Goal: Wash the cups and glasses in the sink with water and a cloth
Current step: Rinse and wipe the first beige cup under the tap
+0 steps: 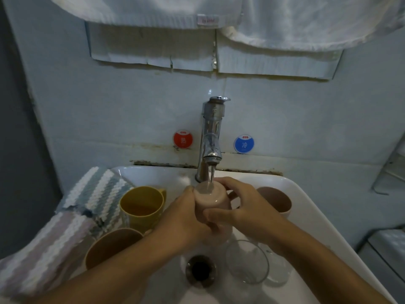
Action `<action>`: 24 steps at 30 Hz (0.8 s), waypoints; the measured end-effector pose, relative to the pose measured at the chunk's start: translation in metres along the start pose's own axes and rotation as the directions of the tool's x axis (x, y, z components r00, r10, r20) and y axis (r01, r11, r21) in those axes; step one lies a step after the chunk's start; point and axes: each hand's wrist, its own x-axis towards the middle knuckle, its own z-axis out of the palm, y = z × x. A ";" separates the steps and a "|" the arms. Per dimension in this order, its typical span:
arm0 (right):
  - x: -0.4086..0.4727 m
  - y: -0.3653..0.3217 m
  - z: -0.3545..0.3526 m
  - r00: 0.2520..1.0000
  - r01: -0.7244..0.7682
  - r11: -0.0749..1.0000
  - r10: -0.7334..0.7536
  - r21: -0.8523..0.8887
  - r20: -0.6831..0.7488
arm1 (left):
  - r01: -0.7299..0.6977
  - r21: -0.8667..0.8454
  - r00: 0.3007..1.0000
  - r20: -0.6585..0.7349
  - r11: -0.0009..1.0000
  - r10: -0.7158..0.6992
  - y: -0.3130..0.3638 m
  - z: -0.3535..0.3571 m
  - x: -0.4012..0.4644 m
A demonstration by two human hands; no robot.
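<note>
A nubby striped woven cloth (72, 207) drapes over the left rim of the glossy white ceramic sink (306, 207). Beside it stand a smooth yellow plastic mug (140, 207) and a matte brown cup (109, 246). Under the chrome tap (211, 137), the left hand (186, 218) and right hand (245, 209) curl round an upturned pale pink cup (208, 198), water striking its base. A clear glass (247, 262) lies below; another brown cup (276, 199) sits right.

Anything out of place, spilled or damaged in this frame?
Nothing spilled. One oddity: the wall panels under the towels have torn, ragged lower edges. Both hands hold the pink cup upside down under the running tap.
</note>
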 end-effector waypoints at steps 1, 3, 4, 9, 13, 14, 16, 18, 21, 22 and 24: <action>0.000 0.000 -0.001 1.000 -0.004 1.000 0.004 0.004 0.005 | -0.001 0.003 1.000 0.000 1.000 0.001 0.000 -0.001 0.000; -0.001 0.000 -0.003 1.000 -0.012 1.000 0.012 0.011 0.010 | -0.003 0.031 1.000 0.004 1.000 0.003 0.002 -0.002 0.000; -0.002 -0.001 -0.003 1.000 -0.016 1.000 0.016 0.005 0.025 | -0.015 0.060 1.000 0.005 0.998 0.015 0.004 -0.003 0.000; -0.005 -0.003 -0.003 1.000 -0.003 0.990 0.001 -0.141 -0.011 | -0.092 0.168 0.995 -0.018 0.981 0.097 0.006 -0.007 -0.003; -0.002 -0.001 -0.009 0.981 -0.100 0.995 0.095 -0.024 -0.168 | -0.041 0.040 0.998 -0.040 0.998 0.043 0.009 -0.007 -0.002; -0.001 -0.001 -0.010 0.967 -0.147 0.989 0.148 0.020 -0.209 | -0.016 -0.005 0.998 -0.053 1.000 0.015 0.012 -0.007 -0.002; -0.001 -0.002 -0.010 0.934 -0.216 0.966 0.247 0.143 -0.260 | 0.073 -0.159 0.996 -0.047 0.985 -0.081 0.018 -0.007 -0.005; -0.001 -0.004 -0.008 0.916 -0.242 0.946 0.296 0.214 -0.271 | 0.205 -0.391 0.978 0.046 0.897 -0.203 0.022 -0.006 -0.010; 0.001 -0.004 -0.004 0.905 -0.302 0.918 0.360 0.256 -0.225 | 0.286 -0.590 0.954 0.101 0.755 -0.283 0.018 -0.004 -0.010; 0.001 -0.004 -0.004 0.898 -0.333 0.899 0.395 0.284 -0.195 | 0.292 -0.629 0.947 0.086 0.720 -0.309 0.015 -0.003 -0.008; 0.001 -0.007 -0.004 0.889 -0.386 0.871 0.439 0.303 -0.129 | 0.305 -0.687 0.930 0.063 0.660 -0.363 0.013 -0.001 -0.006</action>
